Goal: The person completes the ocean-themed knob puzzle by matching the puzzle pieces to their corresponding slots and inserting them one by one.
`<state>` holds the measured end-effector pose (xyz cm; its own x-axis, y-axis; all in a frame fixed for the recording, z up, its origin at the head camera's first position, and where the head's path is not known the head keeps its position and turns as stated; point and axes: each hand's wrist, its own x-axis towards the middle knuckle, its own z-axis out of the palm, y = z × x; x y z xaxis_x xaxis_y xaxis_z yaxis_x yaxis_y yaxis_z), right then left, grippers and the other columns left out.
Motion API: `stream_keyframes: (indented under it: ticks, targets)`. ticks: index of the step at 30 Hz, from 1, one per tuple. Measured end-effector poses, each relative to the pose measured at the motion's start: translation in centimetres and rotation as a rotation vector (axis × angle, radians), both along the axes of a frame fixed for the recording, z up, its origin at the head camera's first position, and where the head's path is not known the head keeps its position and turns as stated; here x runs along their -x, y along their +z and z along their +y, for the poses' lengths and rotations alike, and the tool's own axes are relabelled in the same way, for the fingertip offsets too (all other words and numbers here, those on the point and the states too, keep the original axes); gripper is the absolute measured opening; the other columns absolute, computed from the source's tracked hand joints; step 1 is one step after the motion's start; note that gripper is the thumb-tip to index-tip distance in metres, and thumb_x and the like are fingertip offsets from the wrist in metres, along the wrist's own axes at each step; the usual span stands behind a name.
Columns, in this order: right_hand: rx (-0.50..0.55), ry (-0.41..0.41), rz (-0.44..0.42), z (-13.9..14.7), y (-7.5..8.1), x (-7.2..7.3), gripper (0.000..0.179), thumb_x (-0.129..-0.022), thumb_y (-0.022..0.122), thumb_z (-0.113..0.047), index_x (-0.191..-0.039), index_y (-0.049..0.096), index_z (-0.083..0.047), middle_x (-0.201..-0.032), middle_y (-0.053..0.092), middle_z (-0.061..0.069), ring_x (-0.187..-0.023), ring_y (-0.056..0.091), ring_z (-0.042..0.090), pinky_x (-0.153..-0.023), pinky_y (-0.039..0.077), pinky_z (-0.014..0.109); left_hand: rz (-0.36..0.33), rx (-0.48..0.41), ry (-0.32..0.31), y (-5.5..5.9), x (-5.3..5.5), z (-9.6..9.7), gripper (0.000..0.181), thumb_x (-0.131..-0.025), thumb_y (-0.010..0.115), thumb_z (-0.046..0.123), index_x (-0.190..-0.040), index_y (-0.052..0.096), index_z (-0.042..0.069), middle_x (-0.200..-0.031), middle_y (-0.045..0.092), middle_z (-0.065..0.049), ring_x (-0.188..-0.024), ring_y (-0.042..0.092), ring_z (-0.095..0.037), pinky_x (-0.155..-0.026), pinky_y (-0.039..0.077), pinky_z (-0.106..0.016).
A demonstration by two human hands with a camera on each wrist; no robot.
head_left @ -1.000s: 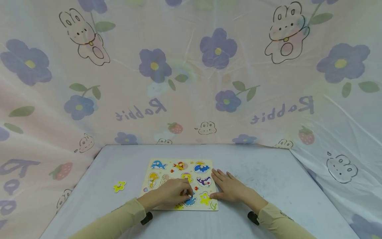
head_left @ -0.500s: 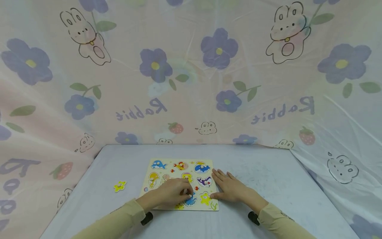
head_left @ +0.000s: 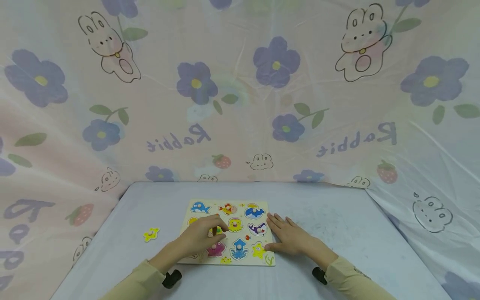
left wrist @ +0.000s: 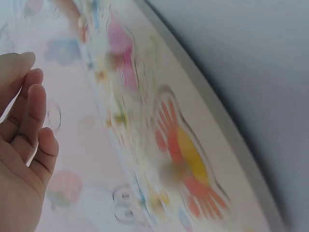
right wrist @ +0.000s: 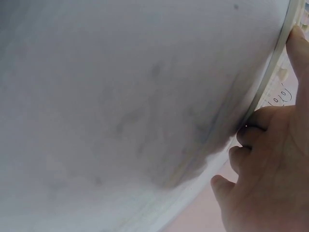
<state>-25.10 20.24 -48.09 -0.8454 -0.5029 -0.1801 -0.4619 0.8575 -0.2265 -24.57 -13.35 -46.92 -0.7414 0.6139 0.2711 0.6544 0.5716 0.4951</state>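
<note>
A wooden peg puzzle board with sea-animal pieces lies on the table. My left hand hovers over its left-middle part, fingers loosely bent and apart from the thumb in the head view. The left wrist view shows nothing held in the left hand. Near it are a pink piece and a blue squid piece; a red-and-yellow crab piece shows in the left wrist view. My right hand rests with spread fingers against the board's right edge, thumb beside the yellow starfish piece.
One loose yellow star-like piece lies on the white table, left of the board. A curtain printed with rabbits and flowers hangs behind and at the sides.
My left hand has moved left and slightly up from the blue squid piece, with its fingers opening; the squid and pink pieces now show. The right hand stays against the board.
</note>
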Motion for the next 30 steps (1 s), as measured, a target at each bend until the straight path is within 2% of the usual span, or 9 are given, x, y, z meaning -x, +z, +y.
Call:
stream_keyframes:
  ticks: [5, 8, 13, 16, 20, 25, 30]
  targets:
    - [-0.003, 0.001, 0.009, 0.0, -0.2, 0.1, 0.097, -0.094, 0.059, -0.07, -0.162, 0.033, -0.005, -0.171, 0.024, 0.01, -0.158, 0.021, 0.033, -0.124, 0.016, 0.06, 0.016, -0.087, 0.055, 0.1, -0.3, -2.9, 0.02, -0.093, 0.079, 0.01, -0.111, 0.072, 0.015, -0.107, 0.072, 0.003, -0.084, 0.057, -0.003, -0.073, 0.055, -0.028]
    - [-0.007, -0.002, 0.014, 0.0, -0.3, 0.2, 0.098, -0.094, 0.059, -0.071, -0.162, 0.033, -0.005, -0.171, 0.024, 0.01, -0.158, 0.021, 0.032, -0.124, 0.017, 0.06, 0.046, -0.12, 0.093, 0.4, -0.4, -4.6, 0.022, -0.092, 0.079, 0.006, -0.111, 0.072, 0.016, -0.108, 0.073, 0.0, -0.082, 0.057, -0.003, -0.07, 0.054, -0.027]
    - [-0.005, -0.004, 0.011, 0.0, -0.5, 0.3, 0.099, -0.093, 0.059, -0.071, -0.162, 0.032, -0.006, -0.171, 0.024, 0.01, -0.158, 0.021, 0.032, -0.124, 0.017, 0.06, 0.085, -0.14, 0.209, 0.6, -0.6, -7.6, 0.025, -0.089, 0.081, 0.003, -0.108, 0.073, 0.017, -0.105, 0.073, 0.001, -0.079, 0.056, -0.002, -0.066, 0.051, -0.028]
    - [-0.004, -0.003, 0.012, 0.1, -0.8, 0.3, 0.099, -0.093, 0.059, -0.072, -0.162, 0.033, -0.006, -0.171, 0.024, 0.01, -0.158, 0.021, 0.033, -0.124, 0.017, 0.06, 0.123, -0.144, 0.274, 0.2, -0.6, -9.4, 0.025, -0.087, 0.083, 0.0, -0.107, 0.074, 0.013, -0.103, 0.072, 0.005, -0.079, 0.056, -0.001, -0.067, 0.052, -0.032]
    - [-0.009, -0.003, 0.014, 0.2, -1.1, 0.4, 0.099, -0.093, 0.058, -0.072, -0.162, 0.033, -0.006, -0.171, 0.023, 0.009, -0.158, 0.02, 0.033, -0.124, 0.016, 0.061, 0.159, -0.139, 0.352, -0.4, -0.7, -12.0, 0.025, -0.085, 0.083, -0.001, -0.106, 0.074, 0.01, -0.102, 0.071, 0.007, -0.078, 0.056, -0.001, -0.065, 0.05, -0.029]
    - [-0.013, 0.0, 0.011, 0.1, -1.1, 0.5, 0.099, -0.093, 0.057, -0.073, -0.163, 0.031, -0.007, -0.172, 0.022, 0.009, -0.158, 0.019, 0.032, -0.124, 0.016, 0.06, 0.15, -0.11, 0.424, -1.2, -0.9, -15.5, 0.024, -0.086, 0.083, 0.001, -0.107, 0.074, 0.009, -0.102, 0.072, 0.003, -0.077, 0.054, -0.001, -0.061, 0.046, -0.023]
    - [-0.009, -0.002, 0.011, 0.0, -0.8, 0.4, 0.1, -0.093, 0.057, -0.073, -0.162, 0.033, -0.006, -0.171, 0.023, 0.009, -0.158, 0.02, 0.032, -0.124, 0.017, 0.06, 0.054, -0.015, 0.508, -1.7, -1.1, -18.2, 0.021, -0.089, 0.082, 0.009, -0.108, 0.074, 0.01, -0.101, 0.07, 0.004, -0.076, 0.052, -0.002, -0.058, 0.043, -0.024]
